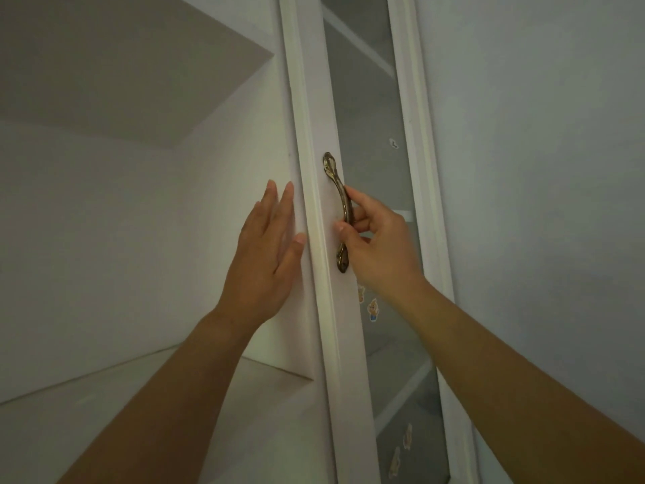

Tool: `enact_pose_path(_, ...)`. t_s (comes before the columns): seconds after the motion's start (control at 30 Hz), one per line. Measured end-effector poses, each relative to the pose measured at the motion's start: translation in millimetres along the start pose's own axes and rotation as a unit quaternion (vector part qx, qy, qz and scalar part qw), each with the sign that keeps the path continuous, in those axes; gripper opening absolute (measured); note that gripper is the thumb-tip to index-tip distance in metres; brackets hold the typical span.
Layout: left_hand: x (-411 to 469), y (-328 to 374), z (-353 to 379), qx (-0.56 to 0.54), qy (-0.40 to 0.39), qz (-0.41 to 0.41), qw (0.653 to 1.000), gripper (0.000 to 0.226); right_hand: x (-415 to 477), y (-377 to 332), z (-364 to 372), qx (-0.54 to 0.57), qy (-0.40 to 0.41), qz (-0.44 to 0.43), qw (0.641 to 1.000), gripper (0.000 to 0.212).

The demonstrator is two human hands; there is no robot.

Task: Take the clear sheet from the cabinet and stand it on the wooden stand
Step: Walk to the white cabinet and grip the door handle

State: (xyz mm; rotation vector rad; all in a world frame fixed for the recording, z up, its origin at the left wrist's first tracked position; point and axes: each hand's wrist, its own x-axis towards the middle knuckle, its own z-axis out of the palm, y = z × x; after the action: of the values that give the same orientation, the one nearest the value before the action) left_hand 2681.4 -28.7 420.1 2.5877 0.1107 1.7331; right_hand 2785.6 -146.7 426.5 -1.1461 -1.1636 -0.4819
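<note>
A white cabinet door (316, 99) with a glass pane stands edge-on in the middle of the view, swung partly out. My right hand (378, 246) grips its bronze handle (340, 211) with thumb and fingers around it. My left hand (268, 256) is flat, fingers apart, against the white panel beside the door's edge. The cabinet's inside (104, 221) on the left shows white shelves with nothing visible on them. I see no clear sheet and no wooden stand.
A white shelf (122, 396) runs across the lower left and another shelf's underside (122, 64) hangs above. Small stickers (372, 309) dot the glass pane. A plain wall (541, 169) fills the right side.
</note>
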Motion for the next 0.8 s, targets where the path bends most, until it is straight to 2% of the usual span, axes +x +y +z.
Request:
enact_pose_path(0.4, 1, 0, -3, -0.005, -0.011, -0.007, 1.0, 0.059, 4, -6, -9, -0.034, -0.019, 0.005, 0.999, 0.049)
enact_pose_path(0.8, 0, -2, -9, -0.003, -0.033, 0.0, 0.999, 0.057, 2, -3, -6, -0.019, 0.001, -0.011, 1.0, 0.045)
